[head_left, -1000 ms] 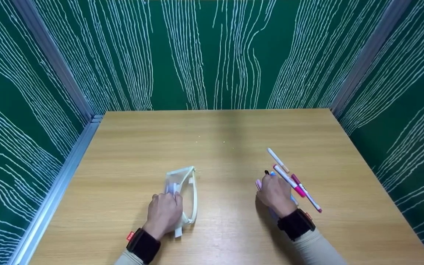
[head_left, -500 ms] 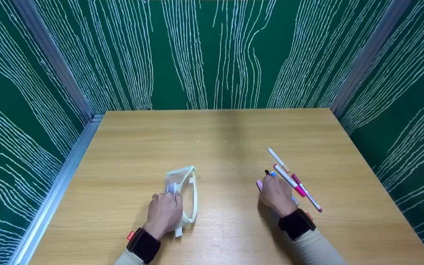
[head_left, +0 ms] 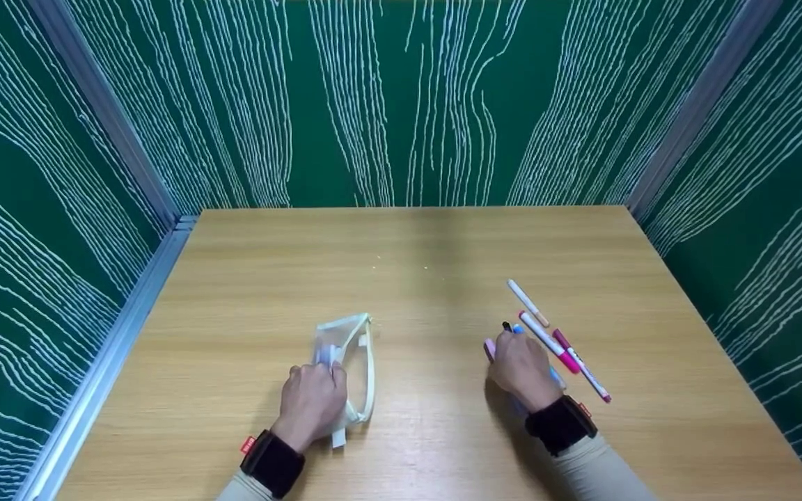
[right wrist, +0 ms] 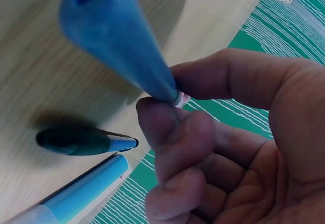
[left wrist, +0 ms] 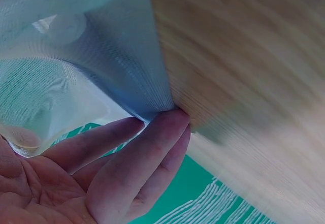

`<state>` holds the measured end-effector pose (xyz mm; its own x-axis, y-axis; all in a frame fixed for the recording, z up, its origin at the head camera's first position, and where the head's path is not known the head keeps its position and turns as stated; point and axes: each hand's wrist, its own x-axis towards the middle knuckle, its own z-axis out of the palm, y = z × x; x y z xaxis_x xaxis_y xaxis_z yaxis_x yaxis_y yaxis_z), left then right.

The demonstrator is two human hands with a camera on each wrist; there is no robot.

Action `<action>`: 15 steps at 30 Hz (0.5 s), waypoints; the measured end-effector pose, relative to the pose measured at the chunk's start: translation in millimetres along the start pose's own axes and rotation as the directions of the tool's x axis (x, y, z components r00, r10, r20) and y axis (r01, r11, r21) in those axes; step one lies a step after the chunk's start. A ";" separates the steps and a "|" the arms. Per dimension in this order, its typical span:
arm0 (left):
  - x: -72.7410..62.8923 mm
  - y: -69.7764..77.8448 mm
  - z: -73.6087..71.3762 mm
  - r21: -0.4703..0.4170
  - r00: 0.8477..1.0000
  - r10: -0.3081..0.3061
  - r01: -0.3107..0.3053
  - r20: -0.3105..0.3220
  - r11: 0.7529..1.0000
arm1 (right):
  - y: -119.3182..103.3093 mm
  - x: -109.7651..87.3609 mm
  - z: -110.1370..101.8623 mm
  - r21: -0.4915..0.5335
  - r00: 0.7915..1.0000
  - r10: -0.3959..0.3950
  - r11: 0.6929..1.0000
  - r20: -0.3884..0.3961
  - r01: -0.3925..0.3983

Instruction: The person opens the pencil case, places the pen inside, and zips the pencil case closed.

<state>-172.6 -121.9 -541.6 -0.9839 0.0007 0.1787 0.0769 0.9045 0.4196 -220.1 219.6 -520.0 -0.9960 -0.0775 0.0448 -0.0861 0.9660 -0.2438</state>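
Note:
My left hand (head_left: 314, 401) grips the side of a translucent mesh pencil case (head_left: 369, 376), whose pale-rimmed mouth gapes to the right. Its fingers (left wrist: 152, 153) press on the mesh in the left wrist view. Something whitish-blue shows by the thumb in the head view. Over on the right, my right hand (head_left: 523, 370) pinches a marker (right wrist: 119, 41) between thumb and fingertips; it looks blue in the right wrist view. Under that hand lie a black-ended marker (right wrist: 76, 140) and a light blue marker (right wrist: 86, 187), partly hidden by the hand in the head view.
Right of the right hand lie a white marker with a pink cap (head_left: 547, 341), a marker with a dark pink cap (head_left: 582, 366) and a white marker with an orange end (head_left: 528, 303). Green walls with white lines enclose the wooden table (head_left: 401, 236) at the back and sides.

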 end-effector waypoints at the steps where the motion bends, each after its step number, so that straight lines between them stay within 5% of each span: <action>1: 0.0 -0.2 0.0 0.000 1.000 -0.004 0.004 0.003 1.000 | -0.9 -0.1 -0.3 0.001 1.000 0.002 1.000 0.000 -0.002; 15: 0.3 -0.5 -0.7 0.006 1.000 0.007 -0.007 0.000 1.000 | -15.8 0.1 1.2 0.111 0.998 0.007 0.994 -0.056 -0.001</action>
<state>-172.8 -122.6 -541.1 -0.9833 0.0072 0.1819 0.0829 0.9072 0.4125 -218.9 204.0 -517.3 -0.9937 -0.0564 0.0972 -0.0872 0.9328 -0.3498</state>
